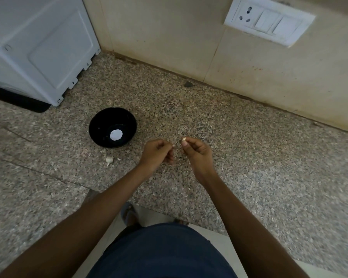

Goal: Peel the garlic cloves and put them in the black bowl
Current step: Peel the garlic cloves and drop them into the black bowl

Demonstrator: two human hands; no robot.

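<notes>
- So, the right hand (197,151) pinches a clove (183,139) at its fingertips, just above the bench (249,157).
- The left hand (158,151) is curled, its fingertips close to the clove; it seems to pinch a scrap of skin, though that is too small to be sure of.
- The clove looks pale and mostly bare, so peeling this one is probably nearly done.
- The bowl (100,125) sits to the left of the hands, apart from them; it shows only a white round patch at its bottom and no cloves that I can make out.
- More garlic (109,160) lies on the bench just in front of the bowl, so work is left.
- The bench is speckled stone, meeting a beige wall with a white switch plate (269,23); a white appliance (38,47) stands at far left.
</notes>
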